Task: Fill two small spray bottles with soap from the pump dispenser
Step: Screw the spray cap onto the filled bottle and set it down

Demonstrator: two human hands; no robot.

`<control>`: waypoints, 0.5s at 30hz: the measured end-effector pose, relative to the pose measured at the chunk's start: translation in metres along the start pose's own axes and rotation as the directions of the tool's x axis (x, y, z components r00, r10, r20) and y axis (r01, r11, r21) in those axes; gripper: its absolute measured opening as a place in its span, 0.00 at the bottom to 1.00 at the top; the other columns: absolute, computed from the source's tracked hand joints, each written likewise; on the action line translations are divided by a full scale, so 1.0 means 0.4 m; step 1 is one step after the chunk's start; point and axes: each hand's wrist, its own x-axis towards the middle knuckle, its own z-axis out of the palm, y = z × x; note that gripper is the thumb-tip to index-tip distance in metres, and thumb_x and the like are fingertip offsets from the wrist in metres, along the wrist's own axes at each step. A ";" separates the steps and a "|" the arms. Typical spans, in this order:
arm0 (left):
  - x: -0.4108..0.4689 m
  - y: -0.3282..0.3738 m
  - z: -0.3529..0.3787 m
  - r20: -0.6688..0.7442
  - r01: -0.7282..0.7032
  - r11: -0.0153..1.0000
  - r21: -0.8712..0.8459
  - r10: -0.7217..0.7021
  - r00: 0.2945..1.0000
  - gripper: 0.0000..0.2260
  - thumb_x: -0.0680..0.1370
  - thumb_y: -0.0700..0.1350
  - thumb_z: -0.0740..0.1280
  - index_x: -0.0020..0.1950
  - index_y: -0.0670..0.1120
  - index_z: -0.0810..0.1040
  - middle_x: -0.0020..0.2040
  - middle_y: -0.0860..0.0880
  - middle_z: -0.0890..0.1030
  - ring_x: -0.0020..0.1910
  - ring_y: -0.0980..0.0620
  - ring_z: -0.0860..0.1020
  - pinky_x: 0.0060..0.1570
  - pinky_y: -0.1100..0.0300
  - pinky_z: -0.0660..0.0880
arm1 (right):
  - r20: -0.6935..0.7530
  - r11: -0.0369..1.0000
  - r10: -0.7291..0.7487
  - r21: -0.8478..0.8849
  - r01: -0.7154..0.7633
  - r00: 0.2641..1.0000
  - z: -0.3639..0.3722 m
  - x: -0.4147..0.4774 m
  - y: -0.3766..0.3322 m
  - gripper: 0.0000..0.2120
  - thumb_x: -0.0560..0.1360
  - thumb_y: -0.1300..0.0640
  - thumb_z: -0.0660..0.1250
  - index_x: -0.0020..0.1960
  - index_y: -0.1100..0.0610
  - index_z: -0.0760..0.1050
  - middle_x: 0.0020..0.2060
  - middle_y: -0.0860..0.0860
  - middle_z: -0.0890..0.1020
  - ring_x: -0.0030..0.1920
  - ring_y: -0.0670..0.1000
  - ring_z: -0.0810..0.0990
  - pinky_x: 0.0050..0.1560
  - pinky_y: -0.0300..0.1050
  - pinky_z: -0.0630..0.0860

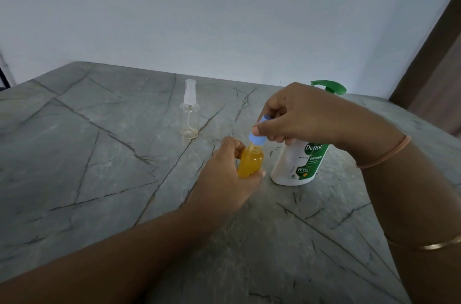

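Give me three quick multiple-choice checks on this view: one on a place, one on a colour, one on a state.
1. The pump dispenser stands: A) right of the held bottle B) far left C) on the floor.
2. The held bottle's cap is: A) red B) blue C) black.
3. The clear spray bottle is: A) full of soap B) tipped over C) upright, almost empty.
Key: 1A, it stands right of the bottle that the left hand grips; 2B, the right hand pinches a blue cap; 3C, it stands see-through with barely any liquid.
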 end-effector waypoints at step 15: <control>0.004 0.006 -0.002 0.012 0.026 1.000 0.004 -0.026 1.000 0.19 0.70 0.53 0.71 0.52 0.56 0.62 0.50 0.56 0.72 0.44 0.56 0.74 0.40 0.70 0.70 | -0.095 1.000 -0.002 -0.001 0.001 0.995 -0.002 0.007 0.002 0.10 0.73 0.51 0.69 0.46 0.58 0.80 0.37 0.53 0.83 0.34 0.48 0.79 0.41 0.43 0.77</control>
